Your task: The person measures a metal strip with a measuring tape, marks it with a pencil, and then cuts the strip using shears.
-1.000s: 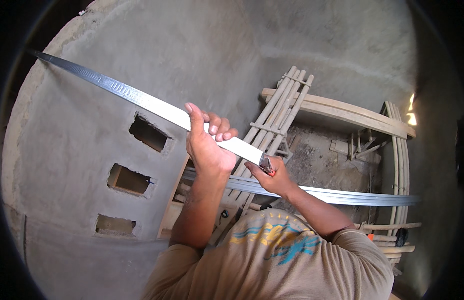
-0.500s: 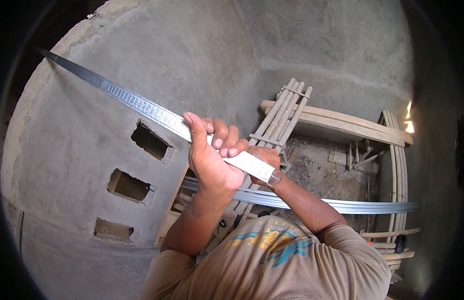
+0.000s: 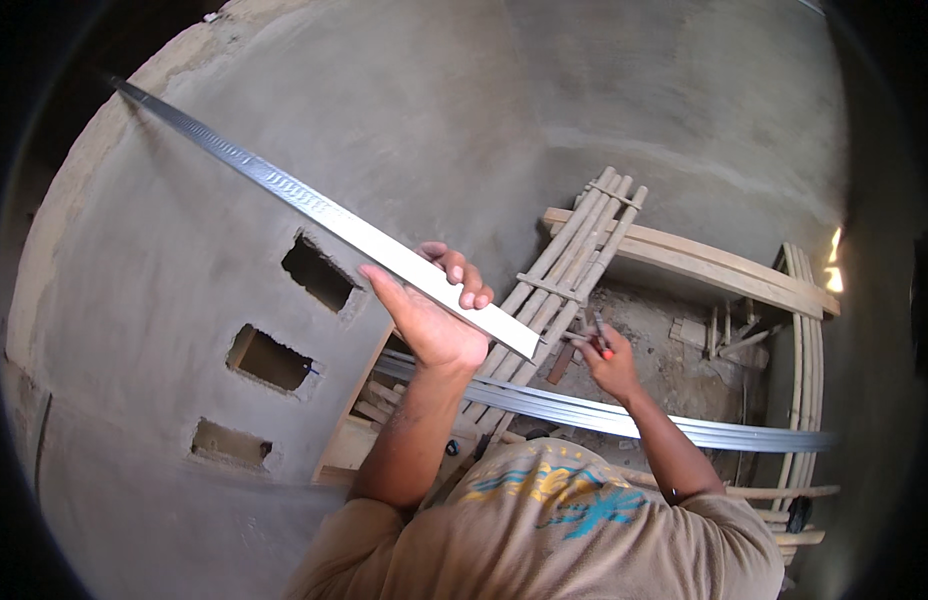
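A long, straight galvanized metal channel (image 3: 369,237) slants from the upper left down to the middle of the view. My left hand (image 3: 444,320) holds it near its close end, palm underneath, thumb on one side and fingers curled loosely over the other edge. To the right of that end, and apart from it, is my right hand (image 3: 614,368). Its fingers are closed around a small dark tool with a red-orange part (image 3: 603,340); the exact kind is too small to make out.
Below my hands lie several more metal channels (image 3: 584,412), across bamboo poles (image 3: 574,260) lashed together as scaffolding. Wooden planks (image 3: 704,262) span the far side. On the left, the grey plastered wall (image 3: 164,270) has three rectangular openings (image 3: 319,272). Rubble covers the floor (image 3: 644,310) further down.
My right hand has come away from the channel's close end, moving right, and the tool now shows in it. My left fingers have loosened somewhat around the channel.
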Available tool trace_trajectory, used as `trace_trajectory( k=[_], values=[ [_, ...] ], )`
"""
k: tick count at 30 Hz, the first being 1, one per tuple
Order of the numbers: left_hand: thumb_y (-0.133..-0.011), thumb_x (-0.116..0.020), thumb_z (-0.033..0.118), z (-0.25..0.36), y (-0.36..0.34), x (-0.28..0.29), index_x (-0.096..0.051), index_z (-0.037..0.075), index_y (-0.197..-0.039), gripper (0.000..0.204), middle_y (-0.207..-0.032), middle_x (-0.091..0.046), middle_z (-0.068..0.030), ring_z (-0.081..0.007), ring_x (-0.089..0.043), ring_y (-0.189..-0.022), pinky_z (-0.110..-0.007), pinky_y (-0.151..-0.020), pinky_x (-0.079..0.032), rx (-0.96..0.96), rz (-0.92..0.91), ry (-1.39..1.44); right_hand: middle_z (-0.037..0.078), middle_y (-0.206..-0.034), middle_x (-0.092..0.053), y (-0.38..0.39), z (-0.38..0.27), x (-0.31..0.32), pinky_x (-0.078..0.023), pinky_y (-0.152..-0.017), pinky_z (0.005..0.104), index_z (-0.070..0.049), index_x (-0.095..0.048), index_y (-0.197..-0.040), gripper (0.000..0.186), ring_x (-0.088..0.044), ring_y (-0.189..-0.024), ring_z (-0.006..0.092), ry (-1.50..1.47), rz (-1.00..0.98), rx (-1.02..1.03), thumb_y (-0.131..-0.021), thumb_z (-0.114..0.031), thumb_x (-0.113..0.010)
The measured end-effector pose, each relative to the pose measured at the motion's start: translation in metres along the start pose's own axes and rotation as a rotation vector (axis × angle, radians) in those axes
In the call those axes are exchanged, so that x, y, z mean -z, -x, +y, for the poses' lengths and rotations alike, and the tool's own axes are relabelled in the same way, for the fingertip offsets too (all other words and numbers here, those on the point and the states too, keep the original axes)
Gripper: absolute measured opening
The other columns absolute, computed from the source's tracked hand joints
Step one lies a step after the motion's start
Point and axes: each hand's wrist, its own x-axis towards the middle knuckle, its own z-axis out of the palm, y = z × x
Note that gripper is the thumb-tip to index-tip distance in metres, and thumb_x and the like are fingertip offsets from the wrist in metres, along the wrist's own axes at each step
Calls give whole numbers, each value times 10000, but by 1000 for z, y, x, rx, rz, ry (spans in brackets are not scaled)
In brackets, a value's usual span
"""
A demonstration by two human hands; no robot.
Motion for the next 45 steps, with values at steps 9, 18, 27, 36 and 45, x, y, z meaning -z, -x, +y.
trace_trajectory(
  k=[9,18,27,36,45],
  values=[
    [-962,-400,766,-38,-8,59,-544,122,-1066,668,-810,-496,-14,-168,-495,-700,-367,-700,-453,90,-10,-1,-47,-761,-542,-12,-35,31,-410,-623,249,-24,-650,-1002,184,-469,-696,59,-15,18,-53,-903,-119,-773],
    [-1048,-521,492,-47,7,99,-524,66,-1129,434,-893,-547,-49,-204,-629,-836,-550,-890,-585,88,12,-178,-13,-735,-536,-26,-101,16,-420,-613,272,-2,-656,-1032,212,-463,-678,88,111,-210,73,-894,-113,-771],
    [-1090,-455,414,-62,8,128,-501,-35,-1272,487,-937,-586,-107,-261,-674,-897,-492,-879,-606,136,41,-311,-27,-702,-481,-26,-110,3,-376,-595,269,-16,-609,-943,173,-420,-665,82,58,-260,48,-869,-55,-760],
    [-1088,-509,334,-80,27,154,-507,36,-1302,366,-1080,-658,-104,-203,-688,-1032,-372,-851,-612,169,-62,-530,40,-652,-535,-37,-116,-31,-413,-560,294,14,-642,-981,239,-475,-606,117,216,-289,358,-821,-67,-800],
    [-1072,-556,281,-117,17,194,-536,44,-1186,263,-1041,-630,-53,-126,-672,-960,-331,-820,-622,100,-128,-687,188,-832,-667,-37,-146,-44,-527,-691,398,10,-672,-1014,285,-659,-739,333,291,-369,394,-801,-128,-803]
  ],
)
